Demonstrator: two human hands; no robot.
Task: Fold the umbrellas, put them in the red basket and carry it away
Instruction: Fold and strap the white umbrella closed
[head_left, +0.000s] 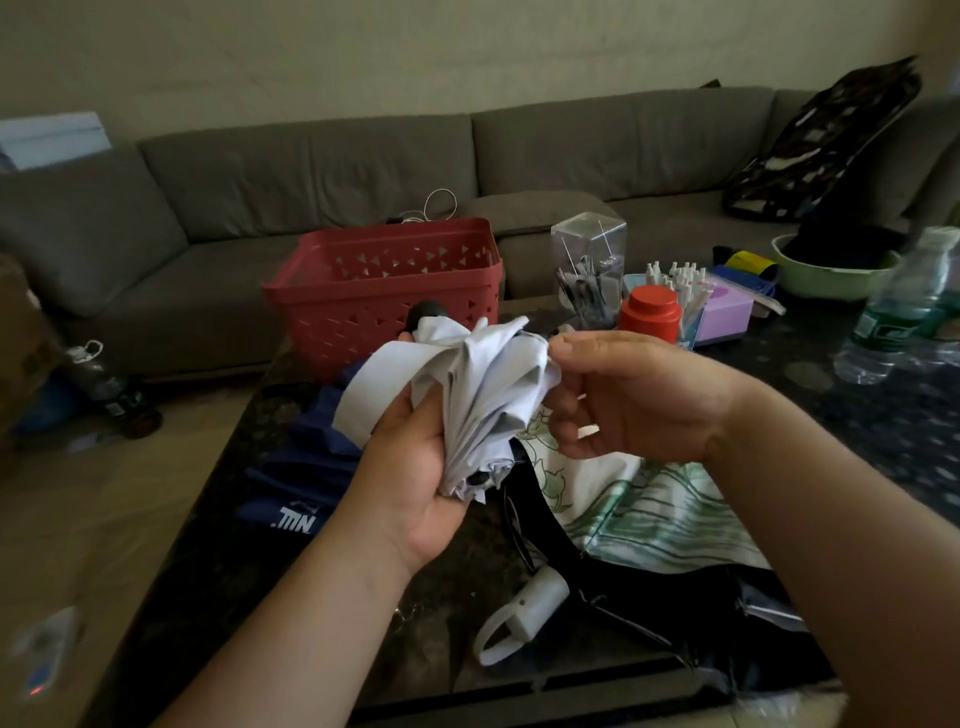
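Gripping a bunched white umbrella (483, 395) above the desk (249, 519).
Left hand (415, 488) curls around it; right hand (634, 395) fingers pinch its fabric edge. Red basket (384, 291) stands behind.

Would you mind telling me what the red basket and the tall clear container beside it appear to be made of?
Red basket: likely moulded plastic, matte, with crisp triangular cut-outs in its walls. Clear container: probably rigid transparent plastic or acrylic, glossy, its contents showing through.

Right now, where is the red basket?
In the head view, the red basket stands on the table's far left corner, behind the grey umbrella, before the sofa.
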